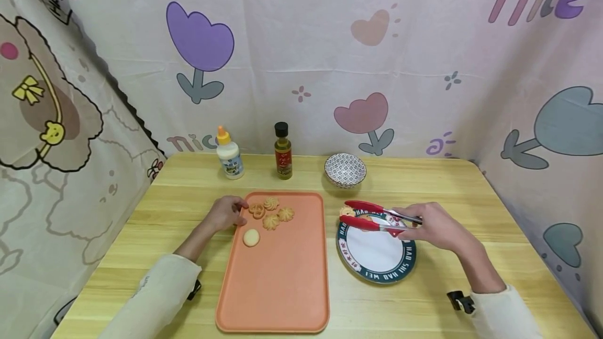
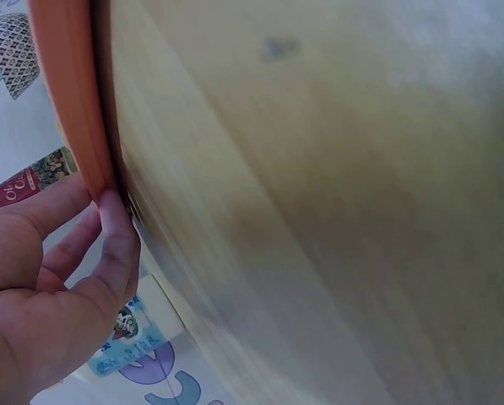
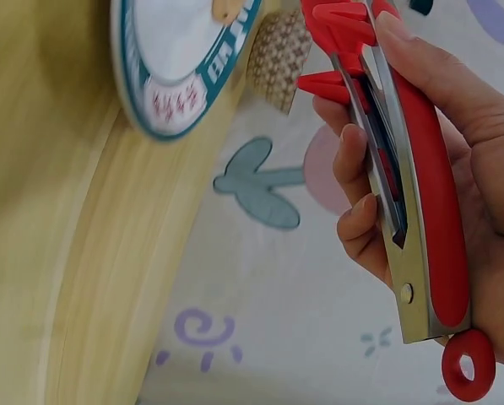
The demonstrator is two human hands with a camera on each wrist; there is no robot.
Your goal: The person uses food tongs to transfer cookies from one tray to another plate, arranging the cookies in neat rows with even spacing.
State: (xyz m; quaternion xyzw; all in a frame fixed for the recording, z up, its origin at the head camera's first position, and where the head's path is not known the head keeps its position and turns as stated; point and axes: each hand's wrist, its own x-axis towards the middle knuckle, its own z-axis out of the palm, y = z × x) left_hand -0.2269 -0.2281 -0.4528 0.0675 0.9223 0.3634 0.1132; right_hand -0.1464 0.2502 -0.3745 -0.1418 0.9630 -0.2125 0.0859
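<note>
My left hand (image 1: 225, 213) pinches the left rim of an orange tray (image 1: 282, 286) near its far corner; in the left wrist view, fingertips (image 2: 112, 207) meet at the tray's edge. On the tray lie a pretzel-shaped cookie (image 1: 257, 210), several flower-shaped cookies (image 1: 270, 222) and a round pale cookie (image 1: 251, 237). My right hand (image 1: 435, 226) grips red-and-metal tongs (image 3: 433, 186). Their tips hold a cookie (image 1: 347, 212) over the far left rim of a green-edged white plate (image 1: 377, 250). Another cookie (image 3: 227, 10) shows on that plate in the right wrist view.
Behind the tray stand a white bottle with a yellow cap (image 1: 230, 155) and an oil bottle with a black lid (image 1: 283, 153). A patterned bowl (image 1: 345, 170) sits behind the plate. Printed cloth (image 1: 292, 30) hangs along the back and sides of the wooden table (image 1: 438, 177).
</note>
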